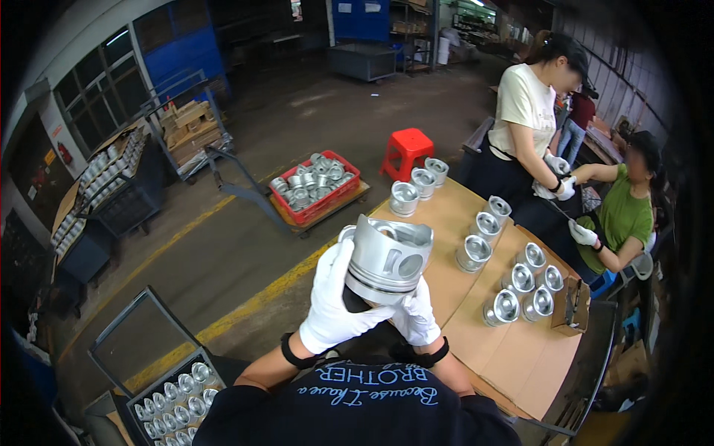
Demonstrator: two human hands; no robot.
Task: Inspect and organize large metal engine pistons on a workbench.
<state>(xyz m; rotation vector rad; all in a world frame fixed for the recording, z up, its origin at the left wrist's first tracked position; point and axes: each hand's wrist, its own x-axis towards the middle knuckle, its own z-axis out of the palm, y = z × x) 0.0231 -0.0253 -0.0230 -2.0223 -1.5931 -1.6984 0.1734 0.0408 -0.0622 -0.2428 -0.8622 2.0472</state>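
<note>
A large silver engine piston (387, 260) is held up between my two white-gloved hands, its ring grooves toward the bottom and its hollow skirt side up. My left hand (331, 297) wraps its left side, with the fingers partly hidden behind it. My right hand (418, 316) grips it low on the right. Beyond it, on the cardboard-topped table (498, 357), stand more pistons: a row at the far left edge with one piston (404, 198) nearest me, a second row with a piston (474, 253), and a right-hand cluster with a piston (502, 307).
A small cardboard box (571, 306) stands at the table's right edge. Left of the table are a red crate (316, 212) of pistons on a trolley and a red stool (407, 152). A cart (175, 405) of pistons is at lower left. Two people (524, 126) work at the right.
</note>
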